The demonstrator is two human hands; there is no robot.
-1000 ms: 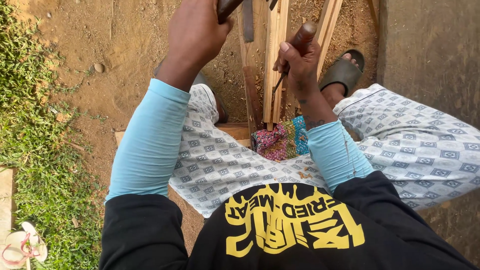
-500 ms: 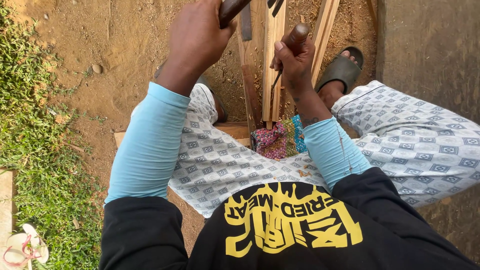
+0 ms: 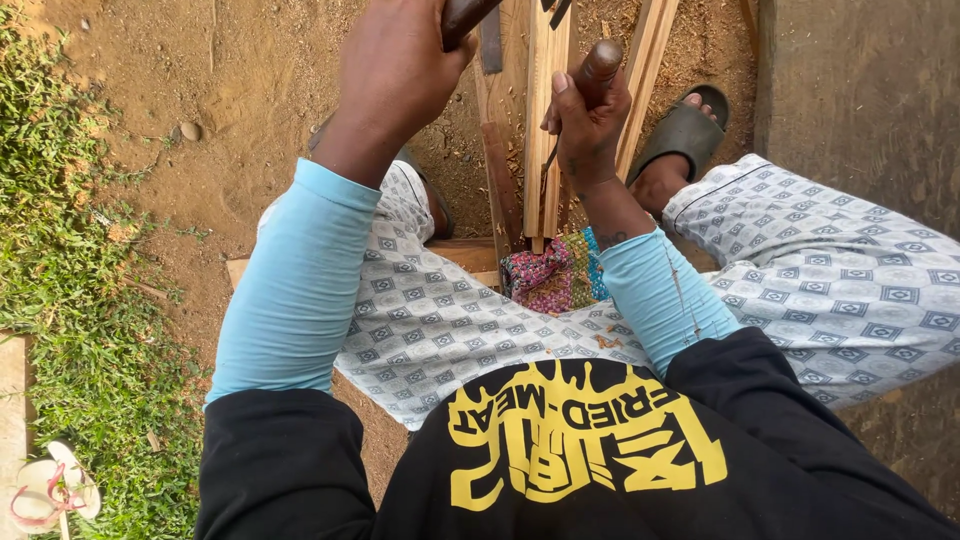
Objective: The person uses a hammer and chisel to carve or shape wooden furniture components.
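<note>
Right hand (image 3: 585,125) gripped a wooden-handled chisel (image 3: 598,70) against an upright wooden strip (image 3: 540,110); left hand (image 3: 400,70) clenched a dark mallet handle (image 3: 465,15) above. Risk, judged: a glancing blow could slip onto fingers.

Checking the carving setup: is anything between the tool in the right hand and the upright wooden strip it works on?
Nothing visible. The right hand holds the brown-handled tool right beside the wooden strip, with no object between them.
</note>
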